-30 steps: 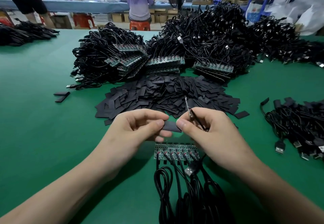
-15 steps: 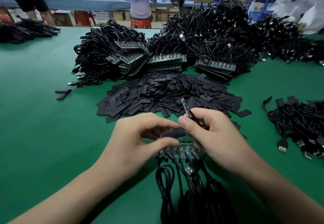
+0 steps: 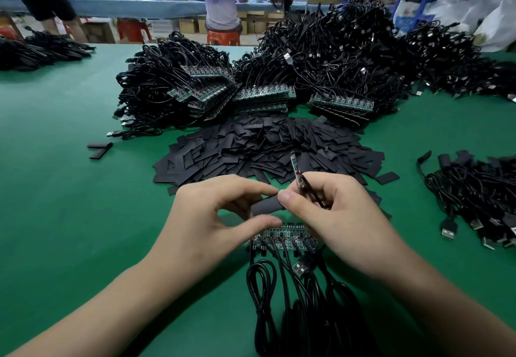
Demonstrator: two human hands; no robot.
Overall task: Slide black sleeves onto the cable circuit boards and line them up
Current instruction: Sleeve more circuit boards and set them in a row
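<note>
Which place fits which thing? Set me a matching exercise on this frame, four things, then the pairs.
Things:
1. black sleeve
2. single circuit board
3. row of circuit boards
4. sleeve pile

Places:
A. heaped on the green table beyond both hands
B. sticking up out of the right hand
C. pinched by the left hand, its other end at the right thumb
D. lying flat under the hands, cables trailing toward the camera

Pairs: 1-C, 2-B, 3-D, 4-A
</note>
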